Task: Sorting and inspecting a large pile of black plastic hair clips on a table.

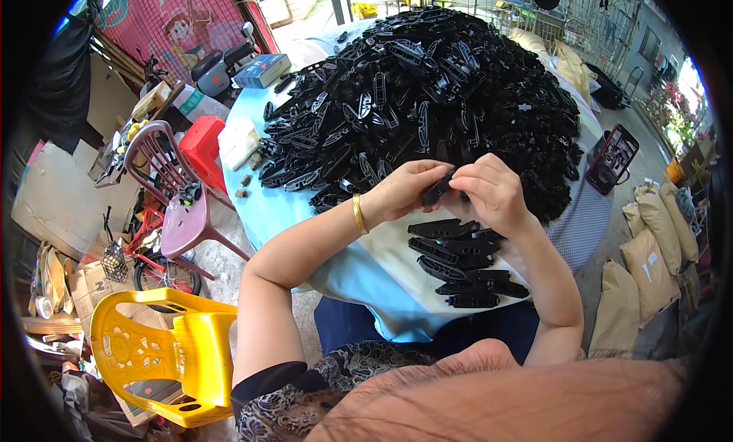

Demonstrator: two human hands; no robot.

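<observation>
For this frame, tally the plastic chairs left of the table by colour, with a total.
Yellow chair: 1
Mauve chair: 1
Red chair: 1
Total: 3

Head-worn fisheye, steeply downward, close over the table [267, 213]

Daylight fills an open-fronted workspace with a grey concrete floor [229, 270]. A yellow plastic chair [164, 354] stands at lower left, a purple chair [179, 213] and a red stool [202, 148] beyond it. A small bicycle [145, 259] leans nearby. Tan sacks [649, 266] line the right side. A pink painted wall [179, 22] rises behind, possibly a shutter.
</observation>
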